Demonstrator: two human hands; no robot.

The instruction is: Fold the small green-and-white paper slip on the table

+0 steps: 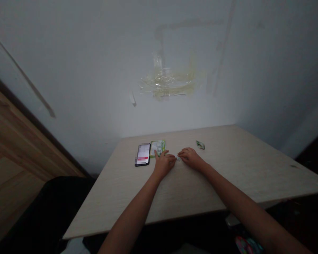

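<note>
A small whitish piece (177,158), too small to name, lies between my hands just above the table. My left hand (164,165) has its thumb and forefinger closed at the left side of this piece, while its other fingers spread toward a green-and-white packet (161,145). From the right, my right hand (193,158) meets the piece with its fingers bent and pressed together; the fingertips are partly hidden. Left of the packet lies a phone (143,154) with its screen lit and partly blurred out. A small green-and-white sachet (200,144) rests beyond my right hand.
The pale wooden table (116,197) meets a white wall (100,70) at its back edge. Old clear tape (172,83) sticks to the wall. A wooden panel (13,141) leans in at the left, above a dark covered shape (60,201).
</note>
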